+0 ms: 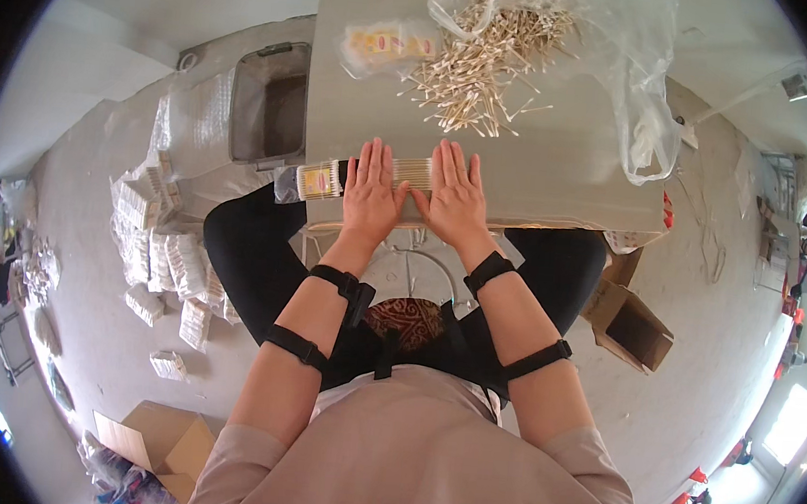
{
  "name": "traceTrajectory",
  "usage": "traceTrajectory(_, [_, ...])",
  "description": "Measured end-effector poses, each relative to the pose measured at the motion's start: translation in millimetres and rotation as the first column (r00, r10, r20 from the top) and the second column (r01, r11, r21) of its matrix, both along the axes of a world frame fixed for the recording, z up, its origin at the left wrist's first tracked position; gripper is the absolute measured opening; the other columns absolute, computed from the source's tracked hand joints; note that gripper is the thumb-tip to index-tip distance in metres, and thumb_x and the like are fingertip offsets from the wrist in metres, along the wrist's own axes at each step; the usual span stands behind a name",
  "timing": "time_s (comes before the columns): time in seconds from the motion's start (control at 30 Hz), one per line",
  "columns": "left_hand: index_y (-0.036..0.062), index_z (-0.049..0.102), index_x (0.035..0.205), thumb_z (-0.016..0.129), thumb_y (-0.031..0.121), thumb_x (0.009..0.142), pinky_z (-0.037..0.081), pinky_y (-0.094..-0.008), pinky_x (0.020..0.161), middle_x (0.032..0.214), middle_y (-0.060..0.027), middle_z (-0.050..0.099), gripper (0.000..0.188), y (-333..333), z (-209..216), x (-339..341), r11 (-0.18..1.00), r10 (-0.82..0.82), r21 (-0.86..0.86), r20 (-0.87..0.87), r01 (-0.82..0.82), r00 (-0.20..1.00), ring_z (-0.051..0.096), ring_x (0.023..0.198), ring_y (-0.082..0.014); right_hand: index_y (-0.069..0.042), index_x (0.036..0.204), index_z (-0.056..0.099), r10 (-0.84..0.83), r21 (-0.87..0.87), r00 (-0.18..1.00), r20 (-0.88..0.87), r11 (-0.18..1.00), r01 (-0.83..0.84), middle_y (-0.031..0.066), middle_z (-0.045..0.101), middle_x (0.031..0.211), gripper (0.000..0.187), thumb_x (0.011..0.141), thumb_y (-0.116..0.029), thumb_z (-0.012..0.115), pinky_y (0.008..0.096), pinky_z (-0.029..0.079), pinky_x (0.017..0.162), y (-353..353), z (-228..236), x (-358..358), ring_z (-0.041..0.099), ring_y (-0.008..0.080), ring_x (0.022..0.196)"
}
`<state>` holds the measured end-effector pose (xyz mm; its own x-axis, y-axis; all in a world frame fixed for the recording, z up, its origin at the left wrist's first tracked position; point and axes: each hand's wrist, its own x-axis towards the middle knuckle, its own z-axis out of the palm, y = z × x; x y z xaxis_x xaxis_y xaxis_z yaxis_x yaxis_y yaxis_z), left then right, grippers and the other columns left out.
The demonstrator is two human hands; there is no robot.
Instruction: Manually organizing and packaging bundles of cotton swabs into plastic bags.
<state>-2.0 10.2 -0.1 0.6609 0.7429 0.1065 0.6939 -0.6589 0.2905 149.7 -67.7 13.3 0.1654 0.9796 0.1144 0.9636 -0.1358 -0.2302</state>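
Both bare hands lie flat at the near edge of a table [561, 174], fingers straight and pointing away from the body. The left hand [370, 191] and right hand [455, 197] are side by side, palms down on a row of cotton swabs [413, 172], neither closed around anything. The row runs along the table's near edge: pale, slender sticks packed closely side by side, seen in the gap between the hands. Palms and fingers cover the rest, so its full length is hidden. Whether the thumbs touch is hard to tell.

At the table's near left corner, beside the left hand, is a clear packet [318, 181] with a yellow-and-white label. Farther back on the table, loose swabs [479, 78] form a tangled heap, with flat printed packets [386, 47] to its left. A crumpled clear plastic bag [643, 129] drapes over the table's right side; the upper frame edge cuts it off. Left of the table stands a grey bin [283, 115], its inside too dim to make out.
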Motion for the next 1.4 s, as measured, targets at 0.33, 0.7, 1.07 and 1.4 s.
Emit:
traceTrajectory(0.33, [-0.0046,0.026,0.145,0.042,0.036,0.097,0.018,-0.0475,0.115,0.153,-0.0193,0.024,0.064,-1,-5,-1,0.998,0.058,0.035,0.011,-0.058,0.998,0.022,0.142,-0.0336,0.004,0.142,0.034,-0.022,0.014,0.999,-0.033,1.000,0.023,0.0181,0.029,0.151,0.074,0.091,-0.046,0.050,0.0509,0.015,0.116,-1,2,-1,0.025,0.0302,0.142])
traceTrajectory(0.7, [0.0093,0.028,0.148,0.042,0.039,0.097,0.016,-0.0490,0.116,0.155,-0.0125,0.022,0.061,-1,3,-1,1.000,-0.031,0.003,-0.061,0.031,0.998,0.019,0.143,-0.0303,-0.010,0.144,0.038,0.006,0.008,1.000,0.014,1.000,-0.007,0.0148,0.031,0.151,0.067,0.090,-0.048,0.051,0.0523,0.014,0.115,-1,3,-2,0.026,0.0292,0.141])
traceTrajectory(1.07, [0.0103,0.029,0.148,0.041,0.039,0.098,0.016,-0.0490,0.116,0.154,-0.0110,0.025,0.059,-1,0,0,0.998,-0.044,0.046,-0.010,0.044,0.999,0.021,0.143,-0.0271,-0.009,0.142,0.040,0.011,0.010,0.999,0.030,1.000,-0.011,0.0149,0.034,0.150,0.066,0.090,-0.047,0.052,0.0534,0.014,0.115,-2,2,-2,0.027,0.0289,0.141])
traceTrajectory(1.4, [0.0100,0.031,0.147,0.041,0.034,0.098,0.017,-0.0478,0.116,0.154,-0.0069,0.028,0.055,-1,3,4,0.998,-0.054,0.014,-0.104,0.055,0.993,0.024,0.142,-0.0236,-0.012,0.107,0.063,-0.032,0.302,0.903,-0.429,0.937,0.176,0.0113,0.054,0.121,0.028,0.079,-0.010,0.061,0.0496,0.029,0.111,-8,-11,14,0.043,0.0334,0.129])
